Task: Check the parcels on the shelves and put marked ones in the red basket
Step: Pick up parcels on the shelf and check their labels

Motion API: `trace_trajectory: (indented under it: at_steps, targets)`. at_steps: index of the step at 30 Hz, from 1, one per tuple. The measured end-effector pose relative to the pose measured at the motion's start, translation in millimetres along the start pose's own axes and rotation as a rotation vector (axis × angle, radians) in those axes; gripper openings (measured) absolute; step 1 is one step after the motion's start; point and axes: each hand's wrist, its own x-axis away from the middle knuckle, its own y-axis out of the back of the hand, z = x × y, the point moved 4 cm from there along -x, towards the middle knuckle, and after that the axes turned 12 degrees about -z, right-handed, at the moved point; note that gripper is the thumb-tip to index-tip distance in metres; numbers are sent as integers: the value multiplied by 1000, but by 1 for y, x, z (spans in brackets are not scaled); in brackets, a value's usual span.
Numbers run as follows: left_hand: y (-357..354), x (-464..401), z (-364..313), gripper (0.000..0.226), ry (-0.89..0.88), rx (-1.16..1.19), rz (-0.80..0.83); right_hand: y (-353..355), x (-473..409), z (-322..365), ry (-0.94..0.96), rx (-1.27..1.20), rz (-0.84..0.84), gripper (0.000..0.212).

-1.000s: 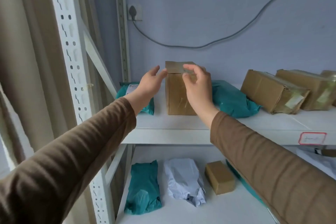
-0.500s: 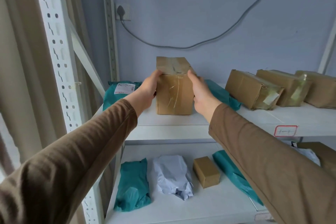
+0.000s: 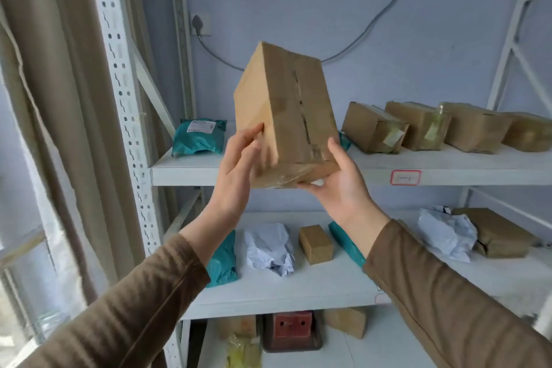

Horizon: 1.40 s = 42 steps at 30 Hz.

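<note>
A tall brown cardboard box (image 3: 286, 110), sealed with clear tape, is held up in front of the upper shelf (image 3: 185, 172), tilted with its top leaning left. My left hand (image 3: 239, 170) presses its left side near the bottom. My right hand (image 3: 340, 185) cups its lower right corner from below. No mark shows on the faces turned to me. A red object (image 3: 291, 327) on the lowest shelf is partly hidden by the shelf above; I cannot tell if it is the basket.
The upper shelf holds a teal mailer bag (image 3: 198, 136) at left and several brown boxes (image 3: 373, 128) at right. The middle shelf (image 3: 298, 293) carries teal bags, white bags (image 3: 268, 248), a small box (image 3: 316, 243) and a brown parcel (image 3: 498, 236). A white perforated post (image 3: 122, 98) stands at left.
Both hands closed on the box standing on the upper shelf, lifted it off, brought it toward me and tilted it. The view has dropped, showing the lower shelves.
</note>
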Motion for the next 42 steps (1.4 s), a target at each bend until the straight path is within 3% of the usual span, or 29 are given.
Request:
trace_trajectory:
  at_steps: [4, 6, 9, 12, 14, 16, 19, 24, 29, 32, 34, 39, 42]
  targets:
    - [0, 31, -19, 43, -136, -88, 48, 30, 45, 0, -60, -123, 44, 43]
    - [0, 39, -24, 65, -122, -203, -1, 40, 56, 0, -66, -160, 30, 42]
    - [-3, 46, -27, 109, 76, -252, -38, 50, 62, 0, -80, -157, 27, 49]
    - [-14, 51, -30, 105, 172, -71, -13, 55, 63, 1, -105, -131, 40, 48]
    - [-17, 52, -32, 116, 172, -22, -1, 60, 60, 3, -106, -106, 40, 46]
    - [-14, 52, -28, 132, 150, -39, 36, 67, 57, 6, -77, -82, 35, 40]
    - [-3, 56, -20, 138, 62, -166, 118, 79, 50, 10, -19, -2, 22, 25]
    - [6, 71, 4, 134, -170, -471, 133, 92, 36, 9, 47, 182, 3, 32]
    - [3, 69, 18, 131, -106, -401, 114, 90, 35, 2, 40, 199, -46, 28]
    - [-3, 64, 25, 104, -89, -410, 96, 80, 39, 0, 37, 208, -84, 27]
    - [-9, 58, 30, 93, -15, -358, 84, 68, 44, 0, 42, 228, -124, 31]
    - [-13, 43, 36, 110, 313, 13, 142, 34, 54, 14, 156, 313, -158, 23]
    - [-19, 41, 20, 85, 523, 287, 91, 11, 64, 31, 219, 349, -88, 12]
